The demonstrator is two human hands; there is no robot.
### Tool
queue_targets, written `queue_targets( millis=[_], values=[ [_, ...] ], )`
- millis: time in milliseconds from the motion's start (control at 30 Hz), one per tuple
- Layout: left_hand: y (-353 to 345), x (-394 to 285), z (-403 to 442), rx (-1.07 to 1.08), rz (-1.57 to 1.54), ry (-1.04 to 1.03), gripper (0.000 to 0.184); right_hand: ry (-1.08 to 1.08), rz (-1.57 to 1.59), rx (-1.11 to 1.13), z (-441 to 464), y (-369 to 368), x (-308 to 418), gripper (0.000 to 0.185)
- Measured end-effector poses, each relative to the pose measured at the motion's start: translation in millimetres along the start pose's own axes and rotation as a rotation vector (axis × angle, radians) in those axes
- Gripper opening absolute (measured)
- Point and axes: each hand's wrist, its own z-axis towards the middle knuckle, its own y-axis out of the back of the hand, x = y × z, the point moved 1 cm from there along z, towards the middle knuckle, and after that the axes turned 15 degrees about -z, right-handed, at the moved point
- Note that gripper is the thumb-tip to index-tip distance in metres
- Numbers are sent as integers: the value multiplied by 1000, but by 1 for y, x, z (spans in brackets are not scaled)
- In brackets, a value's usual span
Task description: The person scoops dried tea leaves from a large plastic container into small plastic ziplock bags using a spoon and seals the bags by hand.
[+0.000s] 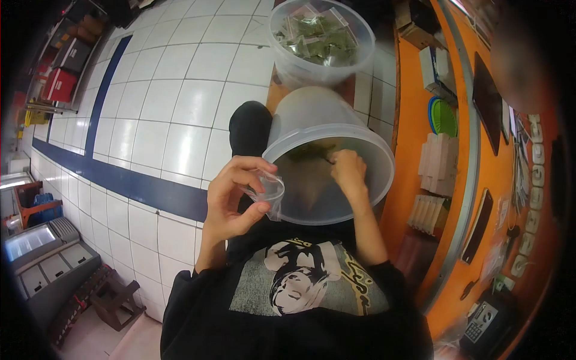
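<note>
My left hand point(235, 195) pinches a small clear plastic bag point(271, 191), its mouth held apart at the near left rim of a tipped translucent bucket point(321, 111). Inside that bucket is my right hand point(349, 170), its fingers closed. What it grips, if anything, cannot be made out. Dried green leafy material point(312, 150) lies deeper in the bucket, in shadow. Beyond it stands a second translucent bucket point(321, 75), upright and filled with small clear bags of green leaves point(324, 39).
An orange shelf unit point(414, 78) runs along the right, with boxes, a green round lid point(444, 117) and stacked pale packets point(438, 162). White tiled floor point(162, 108) with blue bands spreads to the left. A small brown stool point(117, 303) stands at lower left.
</note>
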Motion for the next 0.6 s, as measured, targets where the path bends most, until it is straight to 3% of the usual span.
queue_targets(
  millis=[67, 167, 267, 467, 600],
  values=[
    [1, 2, -2, 12, 43, 9, 32, 5, -90, -5, -7, 24, -6, 6],
    [4, 7, -2, -54, -54, 37, 25, 32, -305, 109, -1, 26, -5, 11],
    [-1, 5, -1, -52, -29, 19, 25, 24, -300, -10, 16, -2, 0, 8],
    [3, 5, -3, -16, -6, -17, 27, -100, -209, 61, 14, 25, -6, 7],
    [6, 9, -3, -56, 1, 19, 27, -151, -275, 31, 23, -5, -6, 9]
  ],
)
